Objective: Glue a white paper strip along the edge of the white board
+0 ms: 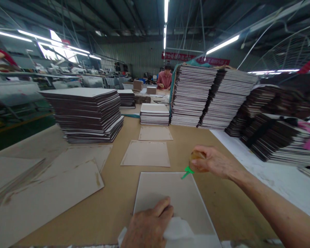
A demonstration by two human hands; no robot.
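My right hand (213, 161) is closed round a small brownish bottle (196, 156) with a green nozzle (187, 171), held tilted just over the far right corner of a grey board (175, 199) lying flat in front of me. At the board's near edge my left hand (148, 225) presses down with fingers curled on a white cloth (179, 229).
Two more grey boards (146, 153) (155, 133) lie further up the brown table (119, 193). Tall stacks of boards stand at left (86, 113), centre (155, 113) and right (212, 98). Loose sheets (49, 196) lie at left. A person in red (164, 78) sits far back.
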